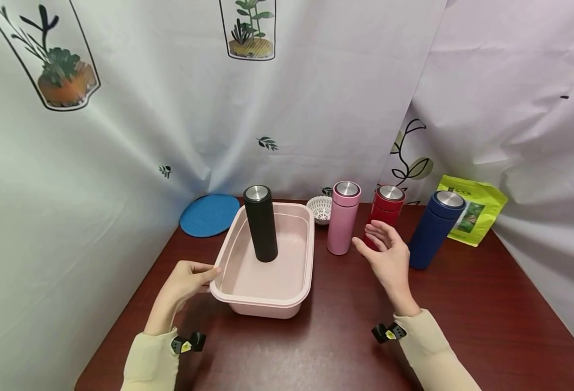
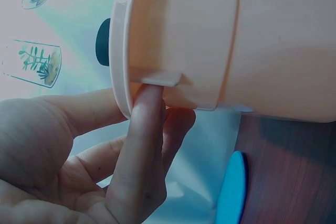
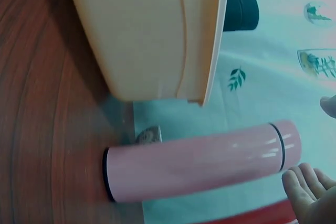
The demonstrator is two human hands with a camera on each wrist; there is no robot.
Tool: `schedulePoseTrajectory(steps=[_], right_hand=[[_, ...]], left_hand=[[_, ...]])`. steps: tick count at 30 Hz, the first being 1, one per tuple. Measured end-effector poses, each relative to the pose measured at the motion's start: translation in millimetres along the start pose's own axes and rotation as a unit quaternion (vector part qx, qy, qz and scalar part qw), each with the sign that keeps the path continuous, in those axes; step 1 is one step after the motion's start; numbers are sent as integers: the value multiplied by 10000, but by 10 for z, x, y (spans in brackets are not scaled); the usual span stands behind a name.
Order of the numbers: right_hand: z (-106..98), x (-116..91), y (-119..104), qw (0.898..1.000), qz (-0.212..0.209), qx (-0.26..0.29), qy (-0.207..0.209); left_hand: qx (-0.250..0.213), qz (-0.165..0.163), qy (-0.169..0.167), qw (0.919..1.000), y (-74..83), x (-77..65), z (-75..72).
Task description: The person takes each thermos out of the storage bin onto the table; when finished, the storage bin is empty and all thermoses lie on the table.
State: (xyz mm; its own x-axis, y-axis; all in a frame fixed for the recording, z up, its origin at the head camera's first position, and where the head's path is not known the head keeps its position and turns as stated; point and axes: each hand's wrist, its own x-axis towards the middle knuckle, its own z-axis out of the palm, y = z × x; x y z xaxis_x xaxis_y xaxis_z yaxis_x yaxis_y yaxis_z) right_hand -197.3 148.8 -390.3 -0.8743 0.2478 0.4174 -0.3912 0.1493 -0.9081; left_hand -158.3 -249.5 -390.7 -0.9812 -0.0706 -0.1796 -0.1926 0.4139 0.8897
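My left hand (image 1: 185, 283) pinches the left rim of a pale pink plastic basin (image 1: 272, 310), thumb on top and fingers beneath, as the left wrist view shows. Inside the basin a black thermos (image 1: 262, 228) stands upright. To the right of the basin stands a pink thermos (image 1: 343, 225). My right hand (image 1: 386, 259) is raised between it and the blue thermos (image 1: 430, 233), with thumb and fingers apart and nothing held. Behind that hand is a red thermos (image 1: 388, 209), its lower part partly hidden. In the right wrist view the fingertips appear near the pink thermos's lid.
A round blue mat (image 1: 209, 215) lies at the back left, and a small white woven basket (image 1: 320, 210) sits behind the pink thermos. At the back right stands a yellow-green bag (image 1: 479, 209). Printed curtains (image 1: 340, 108) enclose the dark red table (image 1: 345, 336).
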Motion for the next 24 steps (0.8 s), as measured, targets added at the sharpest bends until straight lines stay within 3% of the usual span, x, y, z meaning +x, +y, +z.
schedulePoseTrajectory(steps=[6,11,24], right_hand=[[106,90,150,9999,-47,79,-77],[202,151,122,9996,-120,168,-175],[474,159,52,9971,235,363,-625]], left_hand=[[-19,-11,17,10000,2,-2,2],[-18,-41,57,10000,4,-5,0],[-55,-17,22,10000,18,-23,-3]])
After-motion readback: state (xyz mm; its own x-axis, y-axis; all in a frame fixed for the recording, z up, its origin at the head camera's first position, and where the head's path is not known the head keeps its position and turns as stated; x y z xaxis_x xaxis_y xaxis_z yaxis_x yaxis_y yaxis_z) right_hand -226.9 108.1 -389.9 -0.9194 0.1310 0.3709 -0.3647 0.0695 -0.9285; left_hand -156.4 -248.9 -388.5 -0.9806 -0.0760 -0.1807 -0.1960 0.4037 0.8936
